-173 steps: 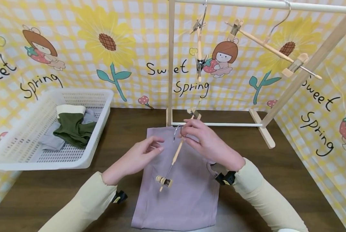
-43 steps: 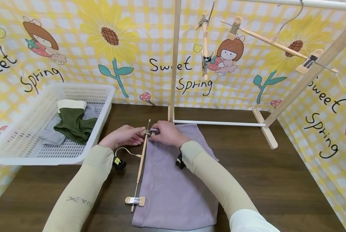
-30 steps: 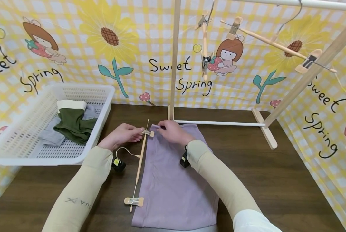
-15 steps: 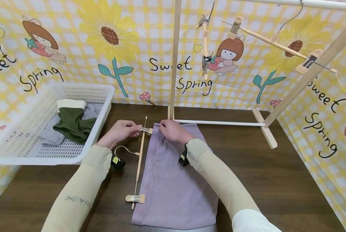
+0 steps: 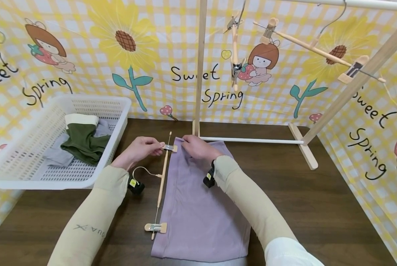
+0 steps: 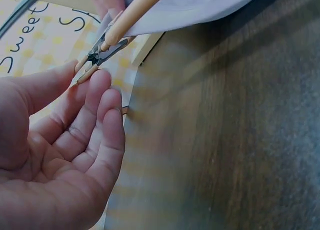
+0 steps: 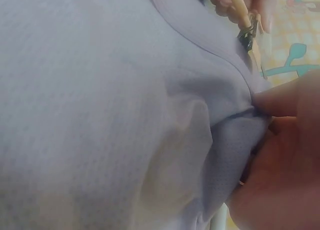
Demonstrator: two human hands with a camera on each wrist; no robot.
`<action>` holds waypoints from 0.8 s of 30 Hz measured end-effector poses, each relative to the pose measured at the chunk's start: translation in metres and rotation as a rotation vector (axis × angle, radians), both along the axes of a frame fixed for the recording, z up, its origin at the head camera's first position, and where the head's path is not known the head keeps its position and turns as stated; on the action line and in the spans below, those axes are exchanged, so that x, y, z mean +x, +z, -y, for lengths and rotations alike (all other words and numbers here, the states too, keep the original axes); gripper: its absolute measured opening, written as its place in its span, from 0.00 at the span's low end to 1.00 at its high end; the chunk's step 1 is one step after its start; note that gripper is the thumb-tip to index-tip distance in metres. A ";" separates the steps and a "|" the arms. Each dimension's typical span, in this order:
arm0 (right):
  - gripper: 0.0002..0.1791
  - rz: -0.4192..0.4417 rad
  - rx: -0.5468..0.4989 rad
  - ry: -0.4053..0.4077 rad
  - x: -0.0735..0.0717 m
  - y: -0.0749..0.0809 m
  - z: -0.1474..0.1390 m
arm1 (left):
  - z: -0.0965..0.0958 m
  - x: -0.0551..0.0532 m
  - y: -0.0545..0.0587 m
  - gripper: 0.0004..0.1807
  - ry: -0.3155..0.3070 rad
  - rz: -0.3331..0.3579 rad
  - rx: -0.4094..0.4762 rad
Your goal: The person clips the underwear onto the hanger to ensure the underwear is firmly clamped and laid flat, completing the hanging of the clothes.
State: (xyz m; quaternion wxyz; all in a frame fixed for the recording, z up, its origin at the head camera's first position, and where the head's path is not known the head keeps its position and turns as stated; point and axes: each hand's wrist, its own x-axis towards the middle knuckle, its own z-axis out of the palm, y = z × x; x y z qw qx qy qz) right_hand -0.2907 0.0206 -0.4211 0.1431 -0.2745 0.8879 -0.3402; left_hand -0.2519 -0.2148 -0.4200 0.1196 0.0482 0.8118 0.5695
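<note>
- Left hand (image 5: 140, 151): thumb and fingertips pinch the handle end of the far clip (image 5: 169, 147); in the left wrist view the other fingers lie curled below.
- Right hand (image 5: 198, 149): thumb and fingers hold the lilac cloth (image 5: 208, 218) by its far left corner, the fabric creasing at the grip in the right wrist view.
- Hanger (image 5: 163, 177): along the cloth's left edge, running near to far, its hook (image 5: 143, 169) bending left toward the left wrist.
- Far clip's tip meets the cloth's left edge; cannot tell whether it bites the fabric.
- Near clip (image 5: 156, 227): lies across the near part of the same edge, its right end over the cloth.
- Cloth: spread on the dark table (image 5: 301, 207), long side near to far, right forearm crossing above it.
- Basket (image 5: 115, 144): white, on the left; inside, a green garment (image 5: 83, 142) with a white band, on grey cloth (image 5: 57, 155).
- Rack (image 5: 200, 74): wooden posts, far right side, low white bar (image 5: 251, 140) just beyond the cloth. Two more hangers hang there, one nearly end-on (image 5: 235, 55), the other slanting (image 5: 311, 46).
- Backdrop (image 5: 172, 40): yellow check, sunflowers, "Sweet Spring" lettering.
- Sleeves: pale, a black camera at each wrist.
</note>
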 end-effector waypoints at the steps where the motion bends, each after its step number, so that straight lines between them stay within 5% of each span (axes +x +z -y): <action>1: 0.14 0.009 -0.006 -0.007 0.000 0.000 0.001 | -0.001 0.000 0.000 0.15 -0.001 0.002 0.002; 16: 0.11 0.190 -0.238 -0.094 0.001 0.004 0.003 | -0.008 -0.004 -0.002 0.25 -0.013 0.036 -0.015; 24: 0.11 0.156 -0.274 -0.117 -0.001 0.002 0.006 | -0.011 -0.003 -0.001 0.30 -0.007 0.070 0.001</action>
